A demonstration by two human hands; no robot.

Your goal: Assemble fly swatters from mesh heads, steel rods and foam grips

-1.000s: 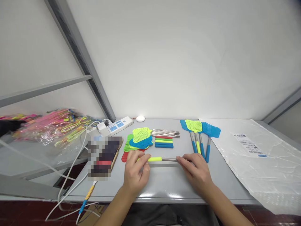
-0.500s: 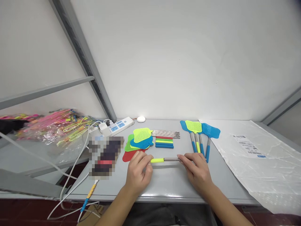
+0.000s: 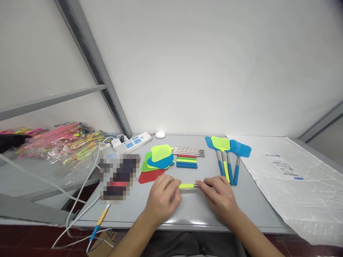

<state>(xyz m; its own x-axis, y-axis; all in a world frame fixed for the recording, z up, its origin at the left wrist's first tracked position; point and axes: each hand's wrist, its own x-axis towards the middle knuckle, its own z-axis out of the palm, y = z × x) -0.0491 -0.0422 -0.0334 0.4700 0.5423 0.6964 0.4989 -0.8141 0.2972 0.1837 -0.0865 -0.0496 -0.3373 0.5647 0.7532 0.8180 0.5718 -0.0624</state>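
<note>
One yellow grip (image 3: 187, 186) w/ metal rod (image 3: 195, 185), over the surface (image 3: 187, 211): L hand (image 3: 164, 195) pinches grip's far-L end, R hand (image 3: 221, 197) the rod. Looks like seating rod in grip; next push prob. needs both in line. Spare rods (image 3: 189, 152), spare grips (image 3: 187, 161) behind.

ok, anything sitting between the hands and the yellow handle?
Nothing visible: the left hand grips the yellow handle directly, the right hand holds the metal rod. The assembled swatters lie beyond the right hand.

Two hands (image 3: 164, 197), four swatters (image 3: 220, 143), one held grip (image 3: 186, 186), five loose grips (image 3: 187, 161), five-plus loose heads (image 3: 161, 152)
</note>
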